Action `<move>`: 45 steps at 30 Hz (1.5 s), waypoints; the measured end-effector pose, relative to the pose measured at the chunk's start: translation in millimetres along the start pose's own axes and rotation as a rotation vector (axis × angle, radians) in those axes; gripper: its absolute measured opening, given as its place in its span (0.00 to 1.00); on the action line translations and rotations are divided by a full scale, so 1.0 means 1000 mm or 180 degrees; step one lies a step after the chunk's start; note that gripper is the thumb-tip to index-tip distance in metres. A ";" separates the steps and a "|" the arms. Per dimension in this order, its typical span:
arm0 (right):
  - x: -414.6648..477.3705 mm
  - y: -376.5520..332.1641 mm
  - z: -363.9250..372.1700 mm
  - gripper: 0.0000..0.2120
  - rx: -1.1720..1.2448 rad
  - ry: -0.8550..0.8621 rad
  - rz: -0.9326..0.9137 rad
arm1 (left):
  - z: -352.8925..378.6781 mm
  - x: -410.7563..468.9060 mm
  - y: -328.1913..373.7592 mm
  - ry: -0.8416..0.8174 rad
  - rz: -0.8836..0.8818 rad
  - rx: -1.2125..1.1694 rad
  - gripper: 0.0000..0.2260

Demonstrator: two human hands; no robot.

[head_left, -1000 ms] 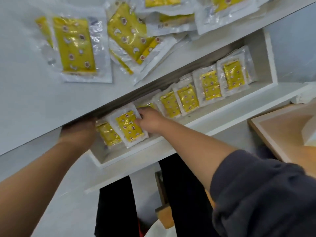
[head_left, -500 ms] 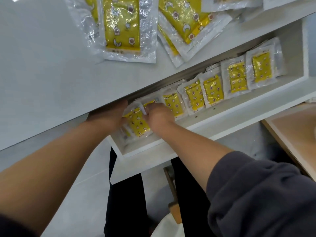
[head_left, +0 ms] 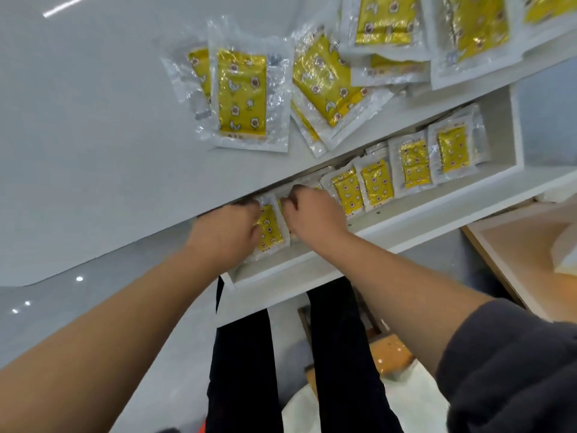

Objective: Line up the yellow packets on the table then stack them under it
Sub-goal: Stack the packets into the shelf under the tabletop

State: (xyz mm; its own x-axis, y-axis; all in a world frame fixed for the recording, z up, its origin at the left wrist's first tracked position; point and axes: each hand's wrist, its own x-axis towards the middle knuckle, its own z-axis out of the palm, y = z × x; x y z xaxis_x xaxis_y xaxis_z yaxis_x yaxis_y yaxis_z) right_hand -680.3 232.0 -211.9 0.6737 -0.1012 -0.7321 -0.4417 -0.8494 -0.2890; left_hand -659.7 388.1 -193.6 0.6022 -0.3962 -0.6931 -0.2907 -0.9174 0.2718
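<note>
1. Between the two hands, on the shelf beneath the table: end packet, tilted back like its neighbours, apparently to carry the overlapping row on.
2. Gripped along its left edge by the curled fingers of the left hand, probably to stop it sliding toward the shelf's open end.
3. Pinched at the top edge by the bent fingertips of the right hand, likely to square it against the row. Partly hidden under the tabletop lip, so exact contact is hard to tell.
4. Beyond the right hand, further along the shelf: shelved row, each packet lapping the next, which saves room and keeps the faces showing.
5. Above and beyond both hands, on the tabletop: loose packets, some overlapping, close enough to reach, not yet stacked below.
</note>
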 end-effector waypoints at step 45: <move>-0.007 -0.090 -0.077 0.24 0.0389 0.1376 0.0472 | -0.129 0.014 -0.058 0.0897 -0.1651 -0.3518 0.09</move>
State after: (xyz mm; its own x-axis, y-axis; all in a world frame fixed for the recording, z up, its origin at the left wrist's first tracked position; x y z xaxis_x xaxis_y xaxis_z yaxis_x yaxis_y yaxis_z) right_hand -599.5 268.8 -133.3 0.7715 -0.4453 -0.4544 -0.6009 -0.7448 -0.2902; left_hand -538.5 430.9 -133.2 0.6364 0.1515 -0.7563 0.7243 -0.4546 0.5184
